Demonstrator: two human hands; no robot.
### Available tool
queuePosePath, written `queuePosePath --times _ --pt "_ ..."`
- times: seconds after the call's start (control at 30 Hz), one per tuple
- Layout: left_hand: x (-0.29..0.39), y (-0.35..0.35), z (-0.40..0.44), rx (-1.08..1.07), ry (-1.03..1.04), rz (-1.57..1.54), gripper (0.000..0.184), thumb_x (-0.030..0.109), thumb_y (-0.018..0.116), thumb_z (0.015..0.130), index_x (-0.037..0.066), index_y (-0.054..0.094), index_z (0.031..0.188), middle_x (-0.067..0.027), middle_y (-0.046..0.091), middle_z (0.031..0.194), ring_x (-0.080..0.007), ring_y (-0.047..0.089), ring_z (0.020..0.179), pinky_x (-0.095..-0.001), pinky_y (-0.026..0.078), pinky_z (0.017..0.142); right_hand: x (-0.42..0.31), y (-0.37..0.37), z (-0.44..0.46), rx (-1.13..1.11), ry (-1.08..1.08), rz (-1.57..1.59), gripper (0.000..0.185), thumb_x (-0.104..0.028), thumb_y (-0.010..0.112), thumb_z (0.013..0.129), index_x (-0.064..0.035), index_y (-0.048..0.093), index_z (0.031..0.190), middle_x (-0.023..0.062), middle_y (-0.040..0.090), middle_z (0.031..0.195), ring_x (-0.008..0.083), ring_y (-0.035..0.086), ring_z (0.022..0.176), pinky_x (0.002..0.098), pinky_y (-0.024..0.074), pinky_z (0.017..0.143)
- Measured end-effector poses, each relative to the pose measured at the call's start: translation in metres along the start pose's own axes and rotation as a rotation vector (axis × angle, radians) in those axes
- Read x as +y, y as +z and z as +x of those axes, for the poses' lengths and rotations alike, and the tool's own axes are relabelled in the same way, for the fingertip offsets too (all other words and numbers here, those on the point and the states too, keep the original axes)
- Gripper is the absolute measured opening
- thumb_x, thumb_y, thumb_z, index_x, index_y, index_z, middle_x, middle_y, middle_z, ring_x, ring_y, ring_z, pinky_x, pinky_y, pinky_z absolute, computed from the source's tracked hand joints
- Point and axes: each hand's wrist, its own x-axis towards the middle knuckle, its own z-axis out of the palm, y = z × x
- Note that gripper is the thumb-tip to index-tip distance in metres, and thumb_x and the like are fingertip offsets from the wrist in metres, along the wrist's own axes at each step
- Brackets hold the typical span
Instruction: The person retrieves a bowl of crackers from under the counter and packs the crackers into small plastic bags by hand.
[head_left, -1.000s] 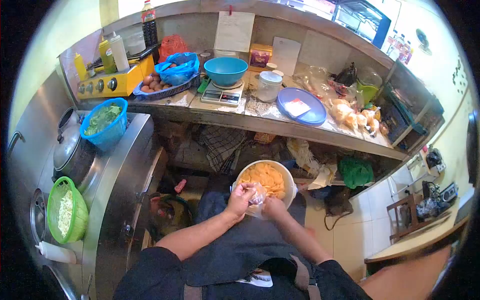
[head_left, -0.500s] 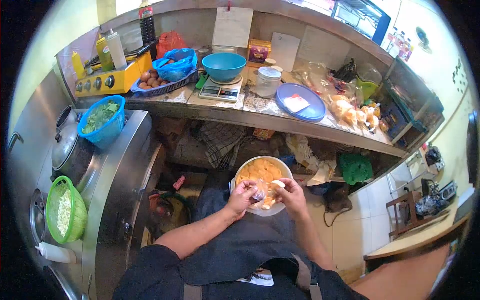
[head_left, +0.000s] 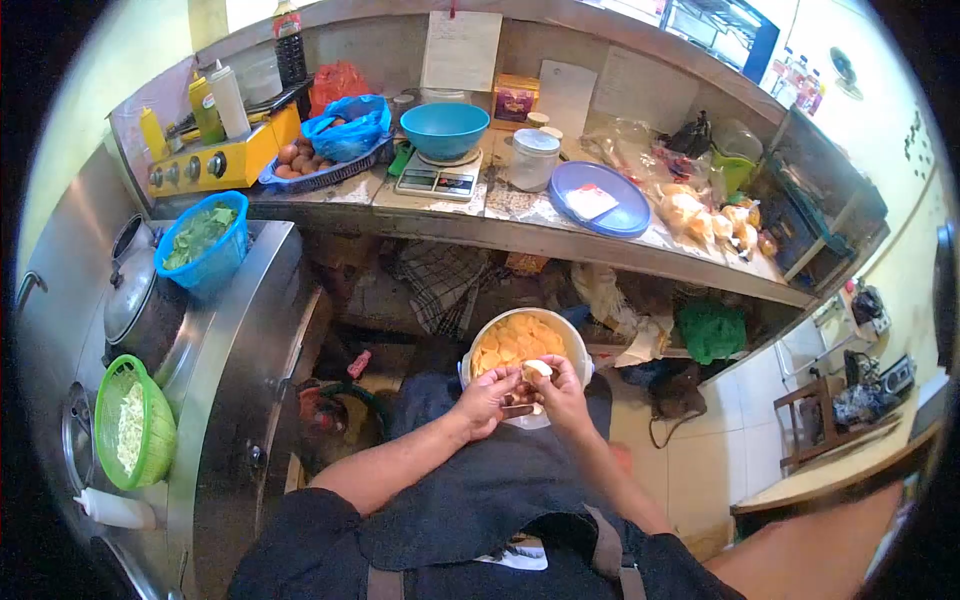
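On my lap stands a white bucket (head_left: pixel 466 368) holding many thin, orange-yellow chips (head_left: pixel 518 338). My left hand (head_left: pixel 480 402) is closed over the bucket's near side, its fingers pinched on a small clear plastic bag (head_left: pixel 518 407), which is mostly hidden by the fingers. Close beside it, my right hand (head_left: pixel 563 398) grips a few pale chips (head_left: pixel 538 369) between thumb and fingers, just above the bag. The fingertips of both hands nearly touch.
Ahead, the counter carries a kitchen scale (head_left: pixel 438 178) with a blue bowl (head_left: pixel 445 130), a jar (head_left: pixel 534 160), a blue lid (head_left: pixel 600 215) and filled bags (head_left: pixel 690 220). Left, a steel surface holds a kettle (head_left: pixel 140 295), a blue basket (head_left: pixel 205 270) and a green basket (head_left: pixel 160 440).
My right hand has moved left and inward, bringing its pale chips to the bag at my left hand. The bag shows less than before.
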Motion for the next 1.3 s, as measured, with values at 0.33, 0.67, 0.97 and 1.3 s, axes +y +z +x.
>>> queuePosePath --times 0.33,0.67,0.97,1.3 --pt "-0.004 -0.002 0.002 0.048 0.058 0.075 0.028 0.009 0.060 0.091 0.002 0.047 0.115 -0.0110 0.059 0.106 -0.0218 0.063 0.095 -0.0360 0.057 0.082 0.008 -0.008 0.013 0.115 -0.072 -0.136 0.027 -0.006 0.063 0.087 -0.0018 0.051 0.110 0.0071 0.063 0.096 0.0104 0.062 0.076 0.0226 0.0514 0.064" --pt "0.002 0.006 0.001 0.216 0.130 0.072 0.016 0.004 0.058 0.091 -0.001 0.055 0.105 -0.0080 0.061 0.095 -0.0174 0.065 0.083 -0.0286 0.058 0.076 -0.026 -0.004 -0.008 0.135 -0.148 -0.504 0.030 -0.007 0.063 0.083 0.0035 0.059 0.111 0.0087 0.064 0.099 0.0133 0.062 0.086 0.0257 0.0524 0.076" --pt "0.000 0.002 0.003 0.219 0.210 -0.054 0.013 0.004 0.056 0.092 0.002 0.051 0.103 -0.0136 0.059 0.105 -0.0263 0.063 0.093 -0.0393 0.056 0.084 -0.015 -0.008 -0.003 0.131 -0.036 -0.269 0.020 -0.008 0.066 0.084 0.0028 0.059 0.100 0.0068 0.063 0.085 0.0098 0.060 0.073 0.0235 0.0500 0.061" --pt "-0.001 0.007 -0.003 0.173 0.099 -0.053 0.015 0.017 0.053 0.096 0.011 0.048 0.108 -0.0111 0.059 0.108 -0.0267 0.062 0.098 -0.0468 0.054 0.081 -0.010 -0.004 -0.005 0.074 -0.554 -1.085 0.023 -0.011 0.070 0.073 -0.0020 0.065 0.093 0.0130 0.063 0.083 0.0288 0.064 0.075 0.0348 0.0518 0.068"
